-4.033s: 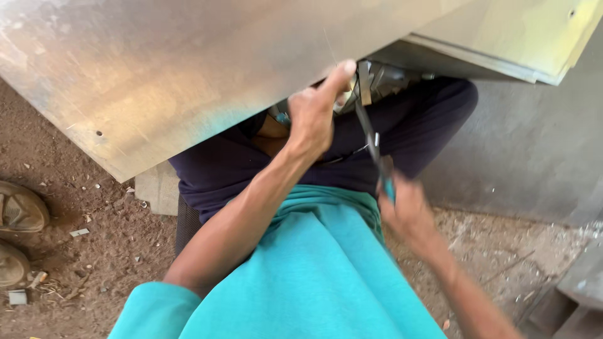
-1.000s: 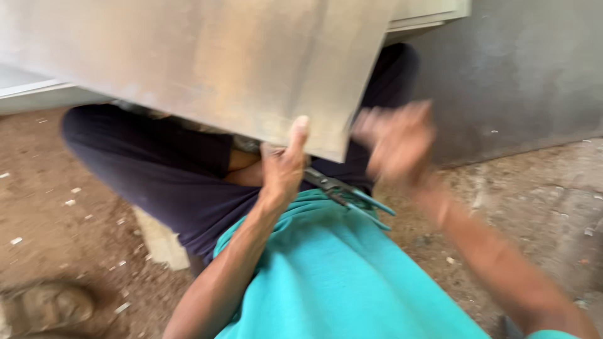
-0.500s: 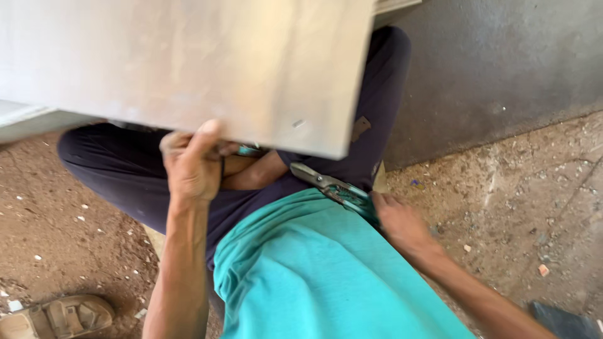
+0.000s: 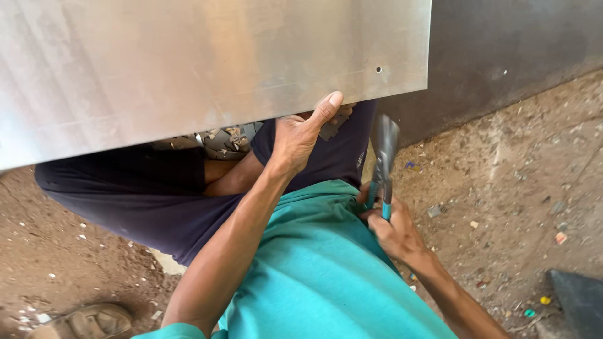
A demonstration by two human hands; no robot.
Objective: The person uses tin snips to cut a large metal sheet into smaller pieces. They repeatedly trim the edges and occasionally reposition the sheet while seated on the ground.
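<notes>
Gritty dirt floor (image 4: pixel 521 188), smooth metal sheet (image 4: pixel 188 63), teal-handled snips (image 4: pixel 383 169)

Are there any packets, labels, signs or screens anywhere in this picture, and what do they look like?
None show: no package, label, sign or screen.
Metal sheet: bare grey, one small hole near its lower right corner, gripped at its lower edge by the left hand.
Snips: teal-handled, in the right hand.

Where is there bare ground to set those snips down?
Bare dirt lies right of the right hand, between the grey wall and a dark slab. More lies left of the dark trousers, above the sandal. Under the metal sheet, by the left hand, is crowded.
</notes>
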